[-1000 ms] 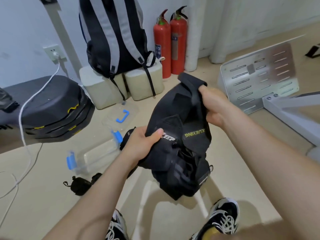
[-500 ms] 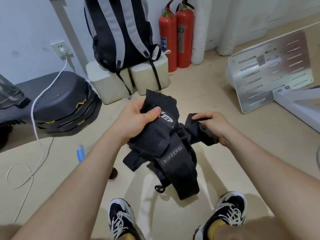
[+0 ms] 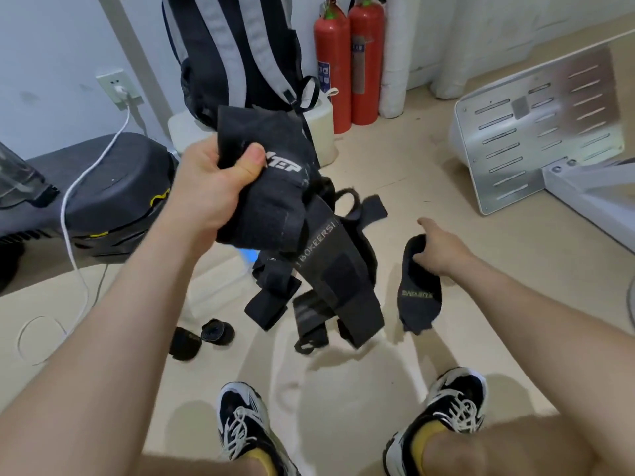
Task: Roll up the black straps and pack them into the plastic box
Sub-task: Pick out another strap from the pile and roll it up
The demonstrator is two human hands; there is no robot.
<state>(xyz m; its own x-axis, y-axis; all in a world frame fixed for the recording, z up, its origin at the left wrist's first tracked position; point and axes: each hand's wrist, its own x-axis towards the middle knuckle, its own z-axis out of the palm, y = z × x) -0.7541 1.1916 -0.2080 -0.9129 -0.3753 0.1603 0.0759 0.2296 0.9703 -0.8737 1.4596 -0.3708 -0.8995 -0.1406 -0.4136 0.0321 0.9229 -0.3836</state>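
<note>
A pale floor [image 3: 412, 166] runs back to a white wall. Above it, the left hand [image 3: 213, 190] grips a bundle of black straps [image 3: 309, 255] by its top, fingers and thumb curled tight, loose ends dangling. Just right of the bundle, apart from it, the right hand [image 3: 443, 250] pinches a single strap [image 3: 417, 293] that hangs down, forefinger stretched out. Two rolled straps [image 3: 202, 338] lie on the floor below and left of the bundle. A blue patch [image 3: 249, 253] peeks from behind the bundle; the plastic box itself cannot be made out. Behind the bundle stands a backpack [image 3: 237, 53], with fire extinguishers [image 3: 347, 63] to its right. Left of the bundle sits a black case [image 3: 113, 190] crossed by a white cable [image 3: 74, 214]; far right, a slotted metal plate [image 3: 539, 132]. Shoes [image 3: 453, 403] show below.
</note>
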